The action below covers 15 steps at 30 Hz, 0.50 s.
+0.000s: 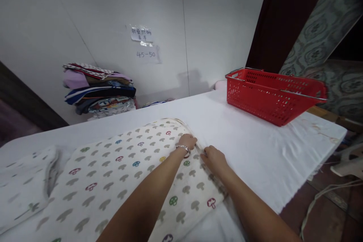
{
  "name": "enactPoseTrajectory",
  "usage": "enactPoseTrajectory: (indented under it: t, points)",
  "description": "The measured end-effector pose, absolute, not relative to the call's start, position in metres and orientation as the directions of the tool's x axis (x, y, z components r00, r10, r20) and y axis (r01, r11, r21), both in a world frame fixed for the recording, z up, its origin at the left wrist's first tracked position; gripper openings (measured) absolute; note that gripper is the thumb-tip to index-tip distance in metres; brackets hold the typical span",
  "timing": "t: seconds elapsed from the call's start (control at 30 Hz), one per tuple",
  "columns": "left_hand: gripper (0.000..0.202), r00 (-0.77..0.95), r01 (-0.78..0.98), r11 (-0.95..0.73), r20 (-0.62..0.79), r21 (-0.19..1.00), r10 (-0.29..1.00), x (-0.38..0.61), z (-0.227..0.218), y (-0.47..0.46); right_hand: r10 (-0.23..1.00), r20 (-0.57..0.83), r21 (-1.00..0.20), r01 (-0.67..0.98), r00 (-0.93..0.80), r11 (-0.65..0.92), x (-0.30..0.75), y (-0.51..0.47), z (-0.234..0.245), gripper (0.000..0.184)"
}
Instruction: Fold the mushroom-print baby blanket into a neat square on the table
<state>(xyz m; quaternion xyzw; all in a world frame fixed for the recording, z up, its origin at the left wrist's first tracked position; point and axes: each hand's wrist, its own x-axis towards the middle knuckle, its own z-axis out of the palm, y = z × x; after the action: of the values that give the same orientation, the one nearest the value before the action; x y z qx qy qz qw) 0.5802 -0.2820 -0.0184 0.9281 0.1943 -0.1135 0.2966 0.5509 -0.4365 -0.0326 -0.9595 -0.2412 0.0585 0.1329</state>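
A cream cloth [130, 166] printed with small mushrooms lies flat on the white-covered table [244, 147], its layers folded over along the right side. My left hand [188, 141], with a silver bracelet at the wrist, is closed on the cloth's right edge. Just to its right, my right hand [214, 157] has its fingers closed on the same edge. The fingertips of both hands are partly hidden. Another folded white cloth [28, 181] with a leafy print sits at the left, against the mushroom cloth.
A red plastic basket [261, 96] with metal handles stands at the table's back right. Behind the table, at the left, rises a pile of folded clothes [99, 87]. Handwritten paper signs [146, 53] are taped to the wall. A white plastic chair [350, 162] is at the right.
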Motion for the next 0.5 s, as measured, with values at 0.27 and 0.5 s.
enactPoseTrajectory:
  t: [0.27, 0.5]
  points:
    - [0.027, 0.888, 0.444, -0.745, -0.353, 0.498, 0.293, 0.5826, -0.0202, -0.2816, 0.437, -0.073, -0.347, 0.388, 0.897, -0.854, 0.553, -0.4327, -0.0321, 0.013]
    - [0.03, 0.877, 0.454, -0.751, -0.392, 0.479, 0.28, 0.5839, -0.0202, -0.2809, 0.488, -0.023, -0.389, 0.442, 0.872, -0.808, 0.5512, -0.4328, -0.0335, 0.009]
